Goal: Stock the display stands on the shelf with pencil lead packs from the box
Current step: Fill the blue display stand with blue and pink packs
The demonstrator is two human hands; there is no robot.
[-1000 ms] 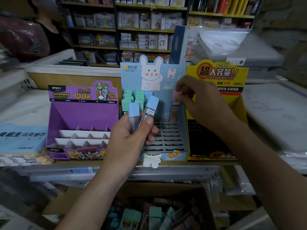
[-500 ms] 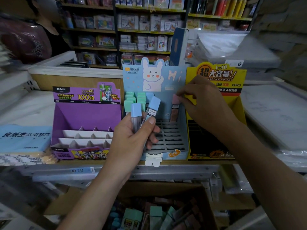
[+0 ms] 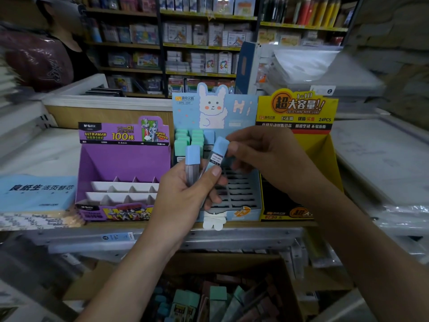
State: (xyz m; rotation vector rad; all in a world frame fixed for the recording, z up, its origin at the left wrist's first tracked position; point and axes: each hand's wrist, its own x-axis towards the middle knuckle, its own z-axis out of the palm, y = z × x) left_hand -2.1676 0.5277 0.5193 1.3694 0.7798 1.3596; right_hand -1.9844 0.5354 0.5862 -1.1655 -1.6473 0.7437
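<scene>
Item: two slim clear-bodied pencil lead packs with pale blue caps, held upright, side by side, in the left hand (image 3: 185, 194), thumb clamped across their lower bodies. The left pack (image 3: 192, 163) stands vertical; the right pack (image 3: 217, 154) leans its cap up and rightward. The right hand (image 3: 267, 159) is just beside that leaning cap, palm down, wrist bent, its fingertips (image 3: 232, 147) closing on the cap; whether they already grip it cannot be told. Destination: the pale blue cardboard rabbit-print display stand (image 3: 241, 108) directly behind both hands, back rows part-filled with green- and blue-capped packs, front slots open. Supply: a brown cardboard box (image 3: 292, 287) of further packs, below the shelf. Judged next: the right hand, being nearer, draws the leaning pack along its long axis.
</scene>
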